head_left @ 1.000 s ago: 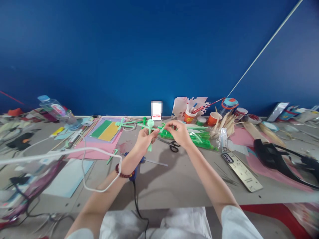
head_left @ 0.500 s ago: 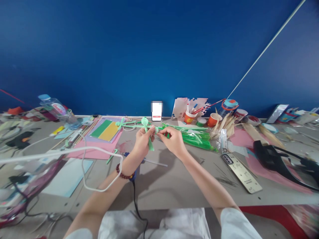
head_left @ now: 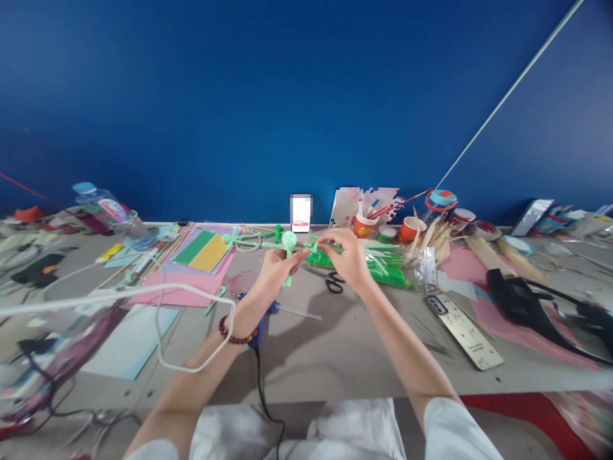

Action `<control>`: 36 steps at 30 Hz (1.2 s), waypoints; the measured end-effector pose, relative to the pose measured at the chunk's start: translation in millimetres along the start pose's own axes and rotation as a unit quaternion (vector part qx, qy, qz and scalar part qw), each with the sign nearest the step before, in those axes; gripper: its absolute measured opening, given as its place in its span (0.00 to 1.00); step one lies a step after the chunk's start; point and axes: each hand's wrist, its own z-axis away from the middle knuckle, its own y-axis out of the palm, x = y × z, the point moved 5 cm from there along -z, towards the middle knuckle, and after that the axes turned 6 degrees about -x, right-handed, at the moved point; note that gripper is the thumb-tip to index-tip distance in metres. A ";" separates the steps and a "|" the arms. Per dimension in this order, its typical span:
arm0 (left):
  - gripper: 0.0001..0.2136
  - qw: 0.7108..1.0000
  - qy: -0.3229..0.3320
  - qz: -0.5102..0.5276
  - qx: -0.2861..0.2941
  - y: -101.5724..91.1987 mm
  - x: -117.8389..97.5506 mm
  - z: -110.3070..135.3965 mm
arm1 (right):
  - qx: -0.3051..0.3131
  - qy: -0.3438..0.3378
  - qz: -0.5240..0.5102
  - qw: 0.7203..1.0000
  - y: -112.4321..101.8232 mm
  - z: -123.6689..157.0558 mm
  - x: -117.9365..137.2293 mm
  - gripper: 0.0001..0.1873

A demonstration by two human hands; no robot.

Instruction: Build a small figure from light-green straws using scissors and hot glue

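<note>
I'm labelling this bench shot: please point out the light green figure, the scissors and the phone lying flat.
Light green figure (head_left: 289, 240): head view, on its round top.
Scissors (head_left: 328, 280): head view, where the handles begin.
Phone (head_left: 465, 333): head view, middle of its patterned back.

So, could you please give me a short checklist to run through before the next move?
1. Left hand gripping the light-green fuzzy piece: ok, pinched below the round top.
2. Right hand holding its part: cannot tell, the detail is too small.
3. Scissors close by: ok, on the table near the right hand.
4. Glue gun fully in view: not ok, the left wrist hides part.
5. Glue gun heated: cannot tell.
6. Propped phone unblocked: ok.
</note>
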 end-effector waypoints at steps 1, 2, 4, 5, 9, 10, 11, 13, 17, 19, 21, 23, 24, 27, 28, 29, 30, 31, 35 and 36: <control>0.19 1.000 -0.001 -0.002 -0.003 -0.8 0.4 -1.2 | -0.001 -0.005 0.005 1.000 -0.3 -0.4 -1.1 0.04; 0.17 1.000 -0.006 0.004 0.002 -0.6 0.9 -2.3 | -0.002 -0.007 0.007 1.000 -0.2 -0.7 -2.8 0.04; 0.14 0.999 -0.020 0.034 0.021 1.2 2.0 -4.4 | -0.003 -0.002 0.009 1.000 1.2 -1.1 -7.6 0.04; 0.13 0.998 -0.026 0.052 0.027 2.1 2.5 -5.4 | -0.001 0.005 0.009 1.000 2.3 -1.3 -10.3 0.05; 0.13 0.995 -0.026 0.098 0.016 2.4 3.7 -8.0 | 0.003 0.031 0.002 1.000 4.4 -1.5 -17.0 0.08; 0.13 0.995 -0.025 0.097 0.014 2.6 4.2 -8.0 | 0.002 0.035 -0.004 0.999 4.2 -1.4 -17.1 0.09; 0.13 0.995 -0.026 0.094 0.014 3.1 4.7 -7.8 | 0.004 0.039 -0.013 0.999 4.3 -1.0 -16.9 0.10; 0.13 0.996 -0.030 0.084 0.018 4.2 5.7 -6.9 | 0.021 0.045 -0.033 0.998 6.1 0.2 -16.0 0.12; 0.14 0.996 -0.043 0.072 0.033 6.8 7.4 -4.7 | 0.044 0.047 -0.061 0.996 12.7 3.0 -18.0 0.10; 0.14 0.996 -0.042 0.064 0.038 7.3 8.6 -4.7 | 0.035 0.050 -0.060 0.996 14.8 3.5 -21.4 0.08; 0.14 0.997 -0.040 0.059 0.027 5.9 11.0 -6.1 | 0.022 0.051 -0.058 0.997 15.3 3.2 -24.6 0.07; 0.14 0.997 -0.037 0.068 -0.009 1.8 13.4 -8.4 | 0.009 0.056 -0.059 0.997 14.0 2.3 -27.5 0.06; 0.14 0.996 -0.033 0.076 -0.032 -0.9 14.0 -9.6 | 0.005 0.062 -0.059 0.996 13.0 1.8 -29.1 0.07; 0.13 0.992 -0.017 0.093 -0.082 -7.3 13.0 -12.3 | 0.010 0.094 -0.062 0.994 10.3 0.8 -33.4 0.08; 0.13 0.992 -0.014 0.094 -0.088 -8.4 12.1 -12.7 | 0.016 0.103 -0.064 0.993 9.9 0.7 -34.0 0.09; 0.13 0.991 -0.012 0.094 -0.092 -9.1 11.1 -13.0 | 0.024 0.110 -0.066 0.991 9.8 0.7 -34.1 0.09; 0.13 0.991 -0.011 0.091 -0.094 -9.4 10.2 -13.1 | 0.032 0.116 -0.069 0.990 10.2 0.8 -33.7 0.10; 0.12 0.991 -0.009 0.088 -0.096 -9.6 9.4 -13.0 | 0.039 0.120 -0.074 0.989 11.0 1.1 -32.8 0.10; 0.12 0.993 0.007 0.071 -0.089 -7.9 8.1 -11.7 | 0.054 0.148 -0.114 0.981 17.2 3.4 -31.0 0.11; 0.12 0.994 0.012 0.069 -0.084 -7.1 7.9 -11.4 | 0.056 0.159 -0.123 0.978 19.2 4.1 -31.8 0.11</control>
